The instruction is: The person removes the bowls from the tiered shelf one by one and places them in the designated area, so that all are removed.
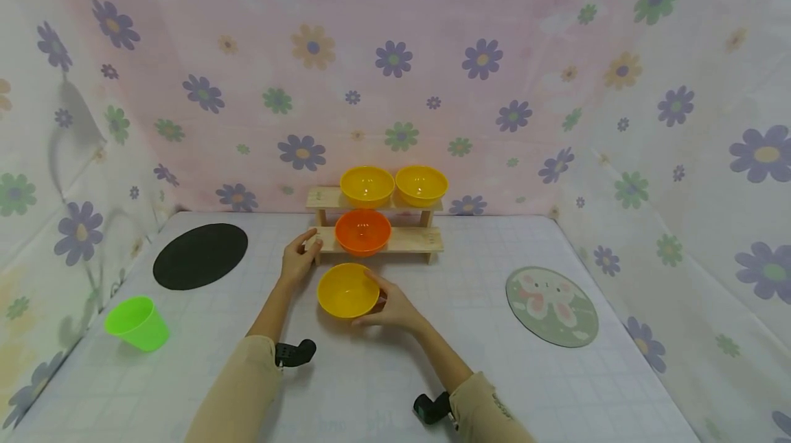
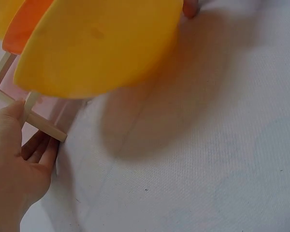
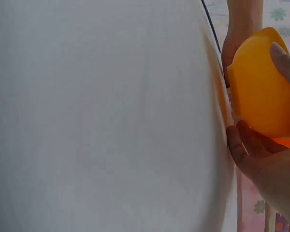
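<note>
Right hand: I pinch the front yellow bowl, lifted over the counter.
Left hand: grips the left end of the wooden rack.
Rack: two yellow bowls above, an orange bowl below; I judge the held one left.
Room: lower step, right of the orange.
</note>
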Tool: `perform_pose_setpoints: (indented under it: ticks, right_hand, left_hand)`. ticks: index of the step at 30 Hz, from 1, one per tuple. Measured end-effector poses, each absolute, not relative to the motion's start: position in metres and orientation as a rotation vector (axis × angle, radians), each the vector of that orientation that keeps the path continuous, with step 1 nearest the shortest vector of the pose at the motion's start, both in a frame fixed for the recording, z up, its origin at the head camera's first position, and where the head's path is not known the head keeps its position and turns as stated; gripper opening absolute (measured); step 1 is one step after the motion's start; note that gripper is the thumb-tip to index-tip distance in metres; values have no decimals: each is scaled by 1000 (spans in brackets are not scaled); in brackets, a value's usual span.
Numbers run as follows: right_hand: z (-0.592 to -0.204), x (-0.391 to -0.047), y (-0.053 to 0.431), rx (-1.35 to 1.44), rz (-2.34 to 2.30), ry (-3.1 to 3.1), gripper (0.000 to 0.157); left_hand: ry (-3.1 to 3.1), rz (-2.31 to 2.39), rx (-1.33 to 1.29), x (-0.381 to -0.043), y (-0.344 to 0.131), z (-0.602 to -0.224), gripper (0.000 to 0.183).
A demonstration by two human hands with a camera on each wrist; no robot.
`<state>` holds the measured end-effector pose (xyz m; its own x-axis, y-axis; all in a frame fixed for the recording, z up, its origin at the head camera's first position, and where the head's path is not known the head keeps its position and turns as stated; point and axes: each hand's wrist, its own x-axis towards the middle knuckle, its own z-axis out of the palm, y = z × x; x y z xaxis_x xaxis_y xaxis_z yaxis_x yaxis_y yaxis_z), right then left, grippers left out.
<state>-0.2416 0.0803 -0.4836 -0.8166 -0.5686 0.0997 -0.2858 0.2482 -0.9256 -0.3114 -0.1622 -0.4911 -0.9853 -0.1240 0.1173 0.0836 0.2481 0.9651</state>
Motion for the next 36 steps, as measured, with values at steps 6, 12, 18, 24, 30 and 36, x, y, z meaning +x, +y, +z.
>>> perform_pose_setpoints:
  ticks: [6, 12, 18, 24, 30, 36]
  right_hand:
    - [-488, -242, 72, -844, -1587, 2238, 98]
    - [-489, -241, 65, -866, -1535, 2274, 100]
    - [-490, -240, 61, -882, -1489, 2311, 95]
    - [-490, -239, 61, -894, -1498, 2281, 93]
    - [-489, -238, 63, -874, -1493, 2263, 95]
    - [-470, -233, 70, -904, -1613, 2176, 83]
  left_hand:
    - [-2337, -1845, 58, -313, -161, -492, 46]
    - [-2337, -1826, 56, -311, -160, -490, 45]
    - [-2331, -1826, 51, -312, -162, -492, 45]
    - [-2327, -1844, 13, -313, -162, -493, 46]
    - [-2321, -1845, 13, -313, -162, -492, 46]
    - [-2322, -1846, 20, -313, -162, -493, 47]
